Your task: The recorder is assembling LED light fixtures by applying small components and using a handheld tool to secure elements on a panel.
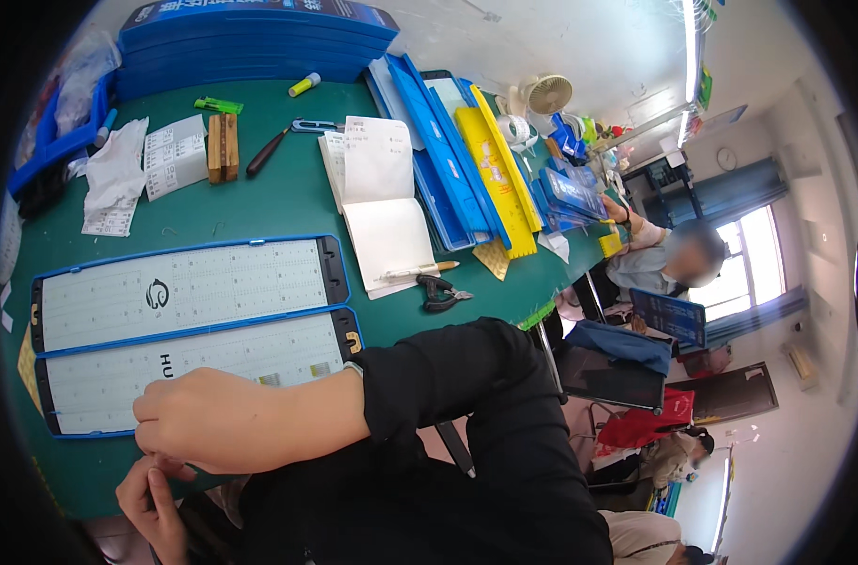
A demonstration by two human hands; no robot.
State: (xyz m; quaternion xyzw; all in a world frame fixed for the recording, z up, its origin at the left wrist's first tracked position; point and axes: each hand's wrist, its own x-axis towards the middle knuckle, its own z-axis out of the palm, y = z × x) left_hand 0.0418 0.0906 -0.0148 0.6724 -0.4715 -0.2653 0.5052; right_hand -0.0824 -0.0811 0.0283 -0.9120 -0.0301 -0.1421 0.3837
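A flat blue-edged case [193, 315] lies opened out on the green table, its two pale panels marked with fine dotted lines. Small silvery patches [271, 379] sit on the nearer panel. My right hand [198, 414] is closed over that panel's near edge, its fingers curled down. Just below, off the table's near edge, my left hand [153, 504] has thumb and fingers pressed together. The fingertips of both hands meet; anything between them is hidden or too fine to make out.
Right of the case lie an open notebook [386, 235], a pen [419, 271] and black-handled nippers [443, 294]. Blue and yellow cases [495, 179] stand beyond. Along the back are label sheets [176, 157], a wooden block [223, 148] and stacked blue boxes [250, 52]. Another person [650, 259] sits farther right.
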